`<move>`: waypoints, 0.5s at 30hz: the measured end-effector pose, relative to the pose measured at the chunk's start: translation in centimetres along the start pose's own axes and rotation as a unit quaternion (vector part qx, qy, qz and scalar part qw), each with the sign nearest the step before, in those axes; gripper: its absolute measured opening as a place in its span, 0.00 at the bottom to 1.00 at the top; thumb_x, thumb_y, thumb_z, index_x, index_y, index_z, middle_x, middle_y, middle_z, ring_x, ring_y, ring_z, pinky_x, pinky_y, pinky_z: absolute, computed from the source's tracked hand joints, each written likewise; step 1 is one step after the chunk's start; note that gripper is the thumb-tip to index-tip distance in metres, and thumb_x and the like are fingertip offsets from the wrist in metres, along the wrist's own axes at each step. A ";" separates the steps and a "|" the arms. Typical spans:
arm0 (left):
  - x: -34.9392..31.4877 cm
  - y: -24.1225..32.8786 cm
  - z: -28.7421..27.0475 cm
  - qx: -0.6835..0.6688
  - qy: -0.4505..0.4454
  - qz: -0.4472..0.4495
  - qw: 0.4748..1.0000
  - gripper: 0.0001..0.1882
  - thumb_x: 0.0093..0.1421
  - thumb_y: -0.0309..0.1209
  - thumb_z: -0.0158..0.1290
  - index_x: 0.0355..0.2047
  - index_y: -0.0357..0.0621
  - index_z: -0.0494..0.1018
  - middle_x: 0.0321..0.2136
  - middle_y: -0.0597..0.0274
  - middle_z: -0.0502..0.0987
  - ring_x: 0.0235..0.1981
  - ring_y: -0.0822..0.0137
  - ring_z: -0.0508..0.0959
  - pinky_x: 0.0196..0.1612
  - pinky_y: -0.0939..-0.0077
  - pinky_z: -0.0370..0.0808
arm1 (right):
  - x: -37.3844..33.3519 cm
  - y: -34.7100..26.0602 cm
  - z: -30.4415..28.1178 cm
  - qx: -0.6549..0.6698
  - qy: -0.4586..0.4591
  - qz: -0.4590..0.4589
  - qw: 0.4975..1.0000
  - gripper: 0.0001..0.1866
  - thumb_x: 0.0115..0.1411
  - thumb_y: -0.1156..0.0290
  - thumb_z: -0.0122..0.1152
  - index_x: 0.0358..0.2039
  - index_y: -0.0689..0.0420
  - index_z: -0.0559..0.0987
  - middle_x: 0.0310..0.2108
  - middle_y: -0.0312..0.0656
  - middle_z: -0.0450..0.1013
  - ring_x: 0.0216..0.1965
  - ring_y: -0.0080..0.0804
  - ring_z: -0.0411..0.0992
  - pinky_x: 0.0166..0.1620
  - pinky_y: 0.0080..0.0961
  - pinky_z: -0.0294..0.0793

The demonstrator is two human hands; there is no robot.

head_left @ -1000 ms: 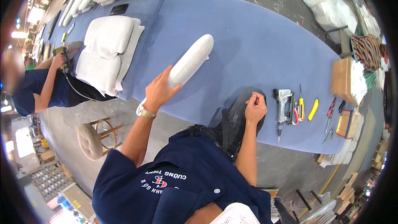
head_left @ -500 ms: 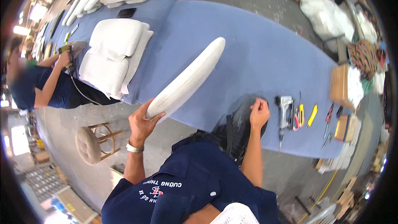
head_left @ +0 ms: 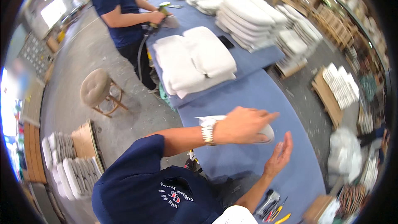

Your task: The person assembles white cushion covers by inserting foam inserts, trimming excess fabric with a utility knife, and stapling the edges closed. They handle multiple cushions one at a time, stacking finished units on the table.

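holding one long white padded cushion panel (head_left: 265,132) over the blue cloth-covered worktable (head_left: 265,95); left hand (head_left: 242,124) is gripping it from above, right hand (head_left: 278,157) is hovering open just beside. probably light, soft, floppy, so best gripping mid-length. two white cushion stacks (head_left: 195,60) are sitting beyond.

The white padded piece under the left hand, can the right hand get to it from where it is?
Probably yes. The right hand is open just beside the white padded piece's end, which the left hand covers, with only bare blue table between.
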State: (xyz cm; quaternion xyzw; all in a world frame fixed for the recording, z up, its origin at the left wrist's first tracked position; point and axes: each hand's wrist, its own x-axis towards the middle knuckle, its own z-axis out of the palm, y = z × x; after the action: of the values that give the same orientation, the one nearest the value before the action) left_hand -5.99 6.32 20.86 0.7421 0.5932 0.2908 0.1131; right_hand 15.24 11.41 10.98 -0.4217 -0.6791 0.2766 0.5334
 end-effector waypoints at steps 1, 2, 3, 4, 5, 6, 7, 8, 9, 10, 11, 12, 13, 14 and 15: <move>0.4 0.0 0.2 -0.036 0.031 0.000 0.999 0.37 0.57 0.42 0.63 0.65 0.43 0.66 0.44 0.48 0.80 0.43 0.49 0.82 0.43 0.57 0.80 | 2.2 -3.1 1.9 0.015 -0.035 -0.083 0.996 0.22 0.71 0.65 0.52 0.59 0.67 0.74 0.60 0.51 0.72 0.63 0.41 0.69 0.65 0.37 0.65; 1.1 -0.2 0.8 -0.079 0.060 0.014 0.995 0.36 0.59 0.40 0.60 0.65 0.41 0.64 0.45 0.45 0.79 0.45 0.47 0.81 0.44 0.56 0.79 | 3.5 -4.9 4.4 0.065 -0.040 -0.091 0.993 0.22 0.71 0.65 0.51 0.58 0.66 0.75 0.58 0.51 0.74 0.60 0.40 0.71 0.63 0.36 0.67; 1.6 -0.3 1.0 -0.125 0.085 0.034 0.988 0.35 0.60 0.38 0.57 0.65 0.39 0.63 0.46 0.42 0.77 0.46 0.45 0.80 0.45 0.56 0.78 | 4.4 -6.3 6.3 0.110 -0.042 -0.095 0.988 0.22 0.70 0.65 0.51 0.57 0.66 0.75 0.55 0.51 0.75 0.57 0.40 0.74 0.60 0.35 0.70; 1.5 -0.9 0.6 -0.109 0.067 0.010 0.992 0.35 0.61 0.38 0.57 0.66 0.39 0.62 0.47 0.41 0.77 0.46 0.44 0.80 0.45 0.55 0.78 | 4.9 -7.2 7.3 0.154 -0.043 -0.098 0.982 0.22 0.70 0.64 0.50 0.56 0.66 0.76 0.53 0.51 0.77 0.54 0.39 0.76 0.57 0.34 0.72; 1.1 -1.7 -0.2 -0.099 0.046 -0.011 0.994 0.36 0.61 0.38 0.56 0.67 0.39 0.61 0.48 0.41 0.76 0.46 0.44 0.80 0.46 0.54 0.78 | 5.1 -6.4 7.5 0.116 -0.095 -0.065 0.987 0.20 0.70 0.64 0.49 0.53 0.66 0.78 0.48 0.51 0.79 0.49 0.39 0.77 0.53 0.34 0.74; 0.8 -2.5 -0.9 -0.088 0.024 -0.027 0.995 0.37 0.61 0.38 0.56 0.68 0.39 0.60 0.48 0.40 0.76 0.46 0.43 0.80 0.46 0.53 0.78 | 5.2 -4.9 7.6 0.075 -0.140 -0.034 0.987 0.19 0.70 0.64 0.49 0.50 0.65 0.80 0.43 0.50 0.80 0.45 0.39 0.79 0.48 0.34 0.75; 0.1 -3.6 -1.1 -0.073 0.027 -0.002 0.997 0.37 0.62 0.40 0.56 0.69 0.40 0.60 0.51 0.41 0.76 0.47 0.44 0.80 0.48 0.55 0.78 | 5.2 -3.6 8.1 0.039 -0.185 0.000 0.982 0.18 0.69 0.65 0.49 0.47 0.65 0.81 0.39 0.50 0.82 0.40 0.39 0.80 0.43 0.33 0.77; -0.3 -3.8 -1.2 -0.072 0.019 0.003 0.997 0.37 0.62 0.40 0.56 0.69 0.40 0.60 0.52 0.41 0.76 0.48 0.44 0.80 0.49 0.56 0.78 | 5.0 -2.7 8.5 0.048 -0.154 -0.062 0.985 0.18 0.69 0.64 0.49 0.43 0.64 0.82 0.34 0.48 0.81 0.35 0.39 0.79 0.39 0.33 0.76; -1.4 -4.0 -1.2 -0.070 0.009 -0.004 0.997 0.37 0.62 0.40 0.56 0.69 0.40 0.60 0.53 0.41 0.75 0.48 0.44 0.80 0.50 0.56 0.78 | 4.0 -2.5 9.4 0.060 -0.131 -0.118 0.983 0.17 0.69 0.64 0.50 0.39 0.64 0.82 0.30 0.47 0.80 0.31 0.39 0.78 0.35 0.33 0.74; -1.7 -4.3 -1.2 -0.068 -0.001 -0.011 0.998 0.37 0.63 0.40 0.55 0.69 0.40 0.61 0.54 0.42 0.75 0.49 0.45 0.80 0.51 0.57 0.78 | 3.7 -2.4 10.1 0.071 -0.107 -0.173 0.977 0.18 0.69 0.64 0.50 0.36 0.64 0.83 0.26 0.46 0.79 0.26 0.38 0.77 0.31 0.33 0.73; -1.3 -4.8 -1.7 -0.093 0.005 -0.006 0.996 0.36 0.63 0.41 0.55 0.69 0.42 0.62 0.55 0.43 0.75 0.50 0.46 0.80 0.52 0.58 0.78 | 4.4 -2.3 10.5 0.073 -0.103 -0.160 0.979 0.18 0.69 0.63 0.50 0.34 0.63 0.83 0.25 0.46 0.79 0.25 0.38 0.77 0.30 0.33 0.73; -1.9 -5.4 -1.5 -0.071 0.031 -0.010 0.997 0.36 0.63 0.42 0.56 0.68 0.42 0.62 0.55 0.44 0.75 0.50 0.46 0.80 0.52 0.57 0.78 | 4.7 -3.0 11.1 0.077 -0.110 -0.139 0.981 0.18 0.69 0.63 0.51 0.33 0.63 0.83 0.25 0.47 0.79 0.25 0.38 0.76 0.30 0.33 0.72; -2.3 -5.9 -1.3 -0.049 0.058 -0.010 0.997 0.36 0.63 0.43 0.56 0.68 0.43 0.63 0.55 0.45 0.76 0.49 0.45 0.80 0.52 0.57 0.78 | 5.1 -3.5 11.6 0.078 -0.115 -0.121 0.983 0.18 0.69 0.63 0.51 0.31 0.63 0.83 0.25 0.47 0.78 0.24 0.38 0.76 0.29 0.33 0.72; -2.7 -6.2 -1.2 -0.026 0.085 -0.010 0.996 0.36 0.64 0.44 0.57 0.68 0.43 0.63 0.55 0.45 0.76 0.48 0.45 0.81 0.52 0.57 0.78 | 5.3 -3.8 12.2 0.070 -0.125 -0.104 0.984 0.18 0.69 0.63 0.51 0.31 0.63 0.83 0.25 0.47 0.79 0.24 0.38 0.76 0.29 0.33 0.72; -3.4 -6.0 -1.3 -0.032 0.069 -0.044 0.996 0.36 0.63 0.46 0.57 0.68 0.43 0.63 0.55 0.45 0.76 0.48 0.45 0.81 0.52 0.57 0.78 | 5.5 -3.7 12.4 0.056 -0.134 -0.084 0.986 0.18 0.69 0.63 0.51 0.31 0.63 0.83 0.25 0.47 0.79 0.23 0.37 0.76 0.29 0.33 0.72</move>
State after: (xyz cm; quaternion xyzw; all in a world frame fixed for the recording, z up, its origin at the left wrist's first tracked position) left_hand -12.07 4.52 17.78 0.6896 0.6221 0.3546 0.1080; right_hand 1.87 15.31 13.28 -0.2916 -0.7609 0.3223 0.4819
